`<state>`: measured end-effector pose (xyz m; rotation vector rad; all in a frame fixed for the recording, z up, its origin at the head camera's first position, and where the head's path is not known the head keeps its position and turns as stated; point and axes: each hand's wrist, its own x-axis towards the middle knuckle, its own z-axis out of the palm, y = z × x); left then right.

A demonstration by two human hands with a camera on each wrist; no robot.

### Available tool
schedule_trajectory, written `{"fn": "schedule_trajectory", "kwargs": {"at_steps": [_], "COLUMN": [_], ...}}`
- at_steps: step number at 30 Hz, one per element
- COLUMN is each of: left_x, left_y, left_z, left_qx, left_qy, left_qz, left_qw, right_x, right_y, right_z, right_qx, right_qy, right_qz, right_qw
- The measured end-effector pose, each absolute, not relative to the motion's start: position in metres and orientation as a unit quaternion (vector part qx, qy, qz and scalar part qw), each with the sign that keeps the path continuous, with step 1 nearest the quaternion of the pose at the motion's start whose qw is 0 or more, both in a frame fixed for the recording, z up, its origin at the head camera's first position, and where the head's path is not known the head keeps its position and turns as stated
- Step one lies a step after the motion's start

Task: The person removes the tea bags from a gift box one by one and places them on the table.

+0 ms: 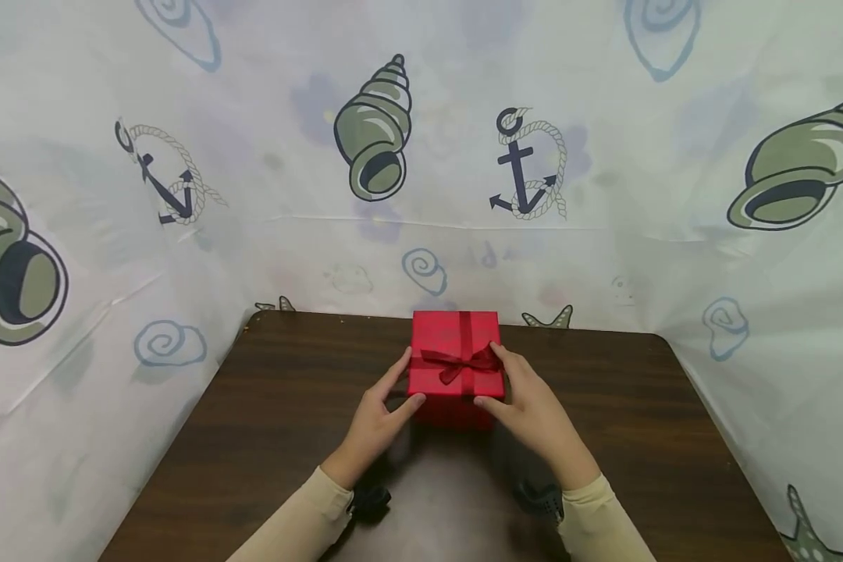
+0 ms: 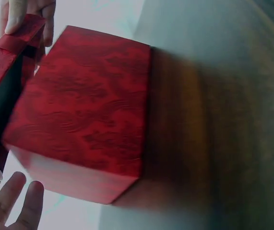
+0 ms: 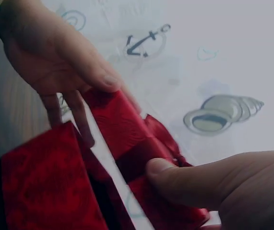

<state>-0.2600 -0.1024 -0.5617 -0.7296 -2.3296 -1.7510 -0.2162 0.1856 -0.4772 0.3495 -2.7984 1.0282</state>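
Note:
A red gift box lid (image 1: 435, 332) with a ribbon bow (image 1: 457, 364) on top is held between both hands. Its patterned box base (image 2: 89, 105) stands below on the table, and the right wrist view shows a gap between lid and base. My left hand (image 1: 374, 425) grips the lid's left side, thumb at the front edge. On the opposite side my right hand (image 1: 542, 417) holds it, with the thumb (image 3: 161, 167) pressed on the ribbon band around the front rim. The lid's dark inside (image 2: 5, 105) faces the base in the left wrist view.
The brown wooden table (image 1: 309, 367) spreads around the box. A pale cloth (image 1: 267, 156) printed with shells and anchors hangs behind and along both sides. Dark wrist straps (image 1: 370, 503) sit at the sleeve cuffs (image 1: 597, 515).

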Motion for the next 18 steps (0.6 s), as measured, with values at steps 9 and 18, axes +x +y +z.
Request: {"fn": "schedule_trajectory", "kwargs": {"at_steps": [9, 18], "left_x": [-0.249, -0.225], "left_y": [-0.132, -0.17], "left_z": [-0.528, -0.521], "left_qx": [-0.257, -0.219], "left_qy": [-0.771, -0.781], "left_qz": [-0.572, -0.574], "left_qw": [0.113, 0.111], "right_x": [-0.209, -0.2], "right_y": [0.157, 0.124], "right_z": [-0.469, -0.47], "right_qx": [0.158, 0.177], "right_qy": [-0.899, -0.869], "right_qz": [0.386, 0.443], "right_qw": [0.133, 0.134]}}
